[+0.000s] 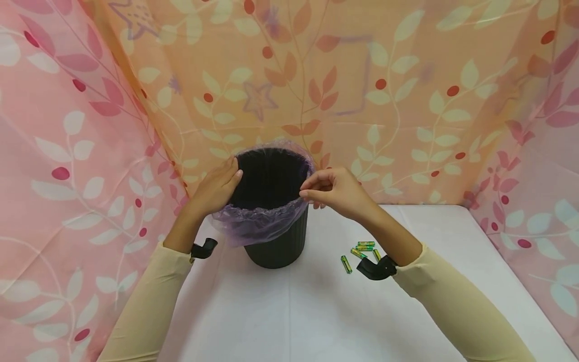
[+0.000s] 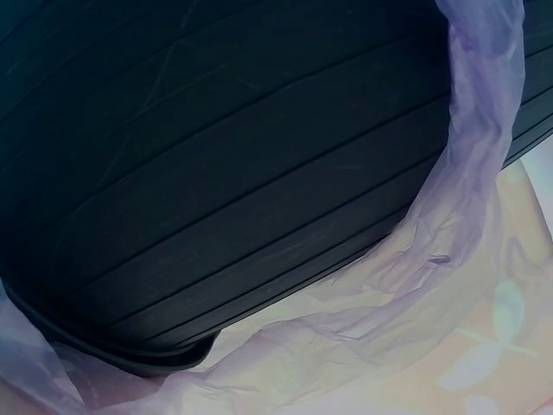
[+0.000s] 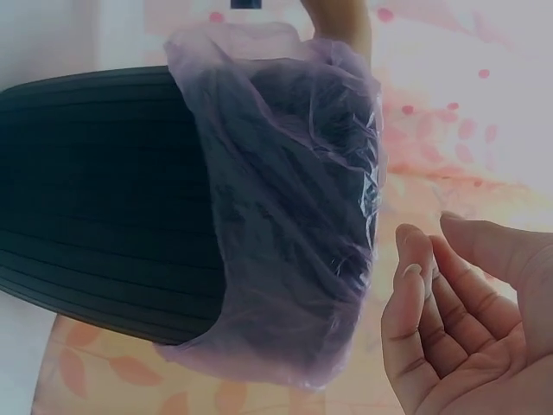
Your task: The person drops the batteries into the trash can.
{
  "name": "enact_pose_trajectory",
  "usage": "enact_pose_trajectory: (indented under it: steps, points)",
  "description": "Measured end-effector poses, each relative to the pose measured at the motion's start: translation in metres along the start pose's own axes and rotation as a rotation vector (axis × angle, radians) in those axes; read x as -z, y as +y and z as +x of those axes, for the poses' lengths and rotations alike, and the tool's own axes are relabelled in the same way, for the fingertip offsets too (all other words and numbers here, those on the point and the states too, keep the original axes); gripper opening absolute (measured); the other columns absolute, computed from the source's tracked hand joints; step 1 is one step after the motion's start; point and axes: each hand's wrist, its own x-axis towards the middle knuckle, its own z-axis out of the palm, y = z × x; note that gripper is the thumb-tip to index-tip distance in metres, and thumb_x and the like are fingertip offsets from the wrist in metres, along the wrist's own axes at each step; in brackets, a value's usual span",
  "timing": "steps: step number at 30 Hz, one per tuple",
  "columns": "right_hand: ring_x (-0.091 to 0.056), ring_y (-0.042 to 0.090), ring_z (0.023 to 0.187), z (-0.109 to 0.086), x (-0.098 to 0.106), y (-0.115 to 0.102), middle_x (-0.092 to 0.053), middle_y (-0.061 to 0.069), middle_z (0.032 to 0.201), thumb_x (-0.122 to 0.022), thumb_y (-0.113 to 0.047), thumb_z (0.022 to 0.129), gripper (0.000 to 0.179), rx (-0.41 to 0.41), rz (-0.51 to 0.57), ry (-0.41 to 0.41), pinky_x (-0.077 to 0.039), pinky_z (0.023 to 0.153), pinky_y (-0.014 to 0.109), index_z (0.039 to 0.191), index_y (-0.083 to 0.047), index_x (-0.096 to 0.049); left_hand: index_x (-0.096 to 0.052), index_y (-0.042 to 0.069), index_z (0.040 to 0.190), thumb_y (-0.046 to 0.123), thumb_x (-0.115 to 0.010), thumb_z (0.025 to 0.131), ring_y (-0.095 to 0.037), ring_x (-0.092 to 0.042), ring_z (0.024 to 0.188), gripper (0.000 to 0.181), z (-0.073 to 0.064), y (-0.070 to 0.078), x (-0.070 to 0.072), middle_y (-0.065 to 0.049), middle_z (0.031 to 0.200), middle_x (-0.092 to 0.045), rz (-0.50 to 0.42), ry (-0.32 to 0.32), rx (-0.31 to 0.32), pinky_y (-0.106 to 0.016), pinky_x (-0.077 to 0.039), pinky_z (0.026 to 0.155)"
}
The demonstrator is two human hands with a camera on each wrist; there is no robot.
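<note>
A black ribbed bin [image 1: 276,249] stands upright on the white table. A translucent purple plastic bag [image 1: 262,226] is draped over its rim and hangs down the outside, with its loose edge around the upper wall. My left hand [image 1: 217,188] rests at the left of the rim, fingers straight. Beside the right of the rim is my right hand [image 1: 336,193], fingers bent and thumb extended. In the right wrist view that hand [image 3: 467,320] is apart from the bag [image 3: 285,216], with nothing between thumb and fingers. The left wrist view shows the bag [image 2: 484,112] but not the left hand.
Several green and yellow batteries [image 1: 346,264] lie on the table [image 1: 289,311] to the right of the bin. Leaf-patterned cloth [image 1: 407,100] rises behind the table and at both sides. Black wrist mounts [image 1: 377,268] jut out from both sleeves.
</note>
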Motion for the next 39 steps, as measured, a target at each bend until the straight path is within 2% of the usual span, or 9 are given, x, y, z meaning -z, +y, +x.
enact_pose_trajectory:
  steps: [11, 16, 27, 39]
  points:
    - [-0.069, 0.027, 0.067, -0.027, 0.009, 0.021, -0.075, 0.009, 0.087, -0.078, -0.019, 0.091, 0.015, -0.05, -0.004, 0.019, -0.06, 0.065, 0.036, 0.1, -0.007, -0.078, -0.016, -0.008, 0.157, 0.033, -0.025, 0.112, -0.035, -0.007, 0.155, 0.062, -0.001, 0.001, 0.001, -0.024, 0.166, -0.011, 0.002, 0.006, 0.002, -0.05, -0.004, 0.125]
    - [-0.068, 0.028, 0.067, -0.037, 0.012, 0.032, -0.075, 0.008, 0.087, -0.077, -0.02, 0.092, 0.015, -0.048, -0.014, 0.032, -0.057, 0.063, 0.033, 0.1, -0.007, -0.078, -0.016, -0.008, 0.157, 0.032, -0.025, 0.112, -0.035, -0.007, 0.155, 0.062, -0.001, 0.001, 0.001, -0.024, 0.166, -0.011, 0.003, 0.006, 0.002, -0.051, -0.004, 0.125]
    - [-0.067, 0.035, 0.073, -0.056, 0.018, 0.052, -0.075, 0.01, 0.091, -0.077, -0.022, 0.092, 0.017, -0.115, -0.015, 0.048, -0.057, 0.065, 0.033, 0.101, -0.008, -0.077, -0.015, -0.008, 0.157, 0.033, -0.025, 0.112, -0.035, -0.006, 0.155, 0.062, 0.0, 0.001, 0.0, -0.024, 0.166, -0.01, -0.001, 0.003, 0.0, -0.051, -0.004, 0.125]
    - [-0.068, 0.027, 0.07, -0.075, 0.014, 0.076, -0.075, 0.01, 0.088, -0.077, -0.022, 0.092, 0.021, -0.147, -0.002, 0.044, -0.058, 0.064, 0.031, 0.102, -0.004, -0.076, -0.015, -0.008, 0.157, 0.033, -0.025, 0.112, -0.035, -0.007, 0.155, 0.062, 0.0, 0.002, 0.0, -0.023, 0.166, -0.01, 0.005, 0.005, 0.002, -0.051, -0.004, 0.125]
